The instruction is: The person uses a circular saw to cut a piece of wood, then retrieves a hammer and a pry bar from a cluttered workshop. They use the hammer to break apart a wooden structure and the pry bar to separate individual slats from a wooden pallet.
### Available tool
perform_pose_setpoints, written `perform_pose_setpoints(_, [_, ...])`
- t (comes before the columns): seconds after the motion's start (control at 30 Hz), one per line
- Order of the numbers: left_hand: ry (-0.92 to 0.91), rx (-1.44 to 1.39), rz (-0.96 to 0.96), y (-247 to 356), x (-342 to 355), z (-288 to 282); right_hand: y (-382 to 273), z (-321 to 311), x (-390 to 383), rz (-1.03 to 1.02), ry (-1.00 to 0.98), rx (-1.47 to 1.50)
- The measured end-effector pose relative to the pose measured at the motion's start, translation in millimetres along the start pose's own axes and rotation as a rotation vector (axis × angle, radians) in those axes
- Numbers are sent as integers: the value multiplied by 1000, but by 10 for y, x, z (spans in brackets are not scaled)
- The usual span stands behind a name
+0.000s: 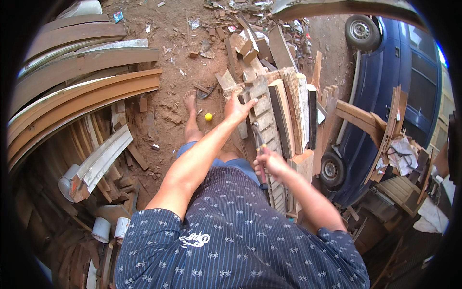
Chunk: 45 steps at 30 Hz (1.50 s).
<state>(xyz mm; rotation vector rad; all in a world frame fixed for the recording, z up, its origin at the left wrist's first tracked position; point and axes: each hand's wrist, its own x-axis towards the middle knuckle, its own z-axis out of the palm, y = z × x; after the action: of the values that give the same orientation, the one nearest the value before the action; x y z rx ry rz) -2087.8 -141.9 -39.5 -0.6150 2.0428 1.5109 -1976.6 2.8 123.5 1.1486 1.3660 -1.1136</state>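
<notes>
In front of me a long weathered board (266, 124) with a row of cross grooves lies on a stack of timber. My left hand (236, 110) grips its left edge near the far end, thumb laid out over the top face. Closer to my body, my right hand (272, 164) is closed around a pair of pliers (263, 144) with reddish handles. The pliers' metal head points away from me and rests on or just over the grooved face. What its jaws hold, if anything, is too small to tell.
Upright planks (288, 111) stand tight along the board's right side. A blue vehicle (380, 96) is parked at right. Long curved beams (86, 103) are stacked at left, above white buckets (101, 229). A yellow ball (208, 117) lies on the dirt near my bare foot (190, 99).
</notes>
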Motion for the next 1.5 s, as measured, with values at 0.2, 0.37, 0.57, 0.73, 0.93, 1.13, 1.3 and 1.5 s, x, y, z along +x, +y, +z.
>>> perform_pose_setpoints(0.2, [12, -67, 25, 92, -240, 110, -165, -235, -421, 54, -241, 201])
perform_pose_setpoints(0.37, [59, -32, 50, 349, -493, 12, 1198, -477, 305, -471, -76, 43])
perform_pose_setpoints(0.57, [132, 24, 87, 516, -544, 84, 1248, -551, -100, -589, 122, 2])
perform_pose_setpoints(0.73, [171, 185, 103, 943, -847, 124, 892, -1092, -389, -821, 306, -651])
perform_pose_setpoints(0.93, [306, 298, 27, 823, -694, 193, 205, -1155, -911, -779, 492, -1404])
perform_pose_setpoints(1.13, [296, 323, -10, 656, -453, 285, -215, -1001, -636, -692, 488, -1663])
perform_pose_setpoints(1.3, [309, 268, 0, 520, -339, 315, -782, -773, -500, -461, 332, -1809])
perform_pose_setpoints(1.5, [259, 111, 152, 358, -484, 277, -1322, -695, -381, -256, 63, -1941])
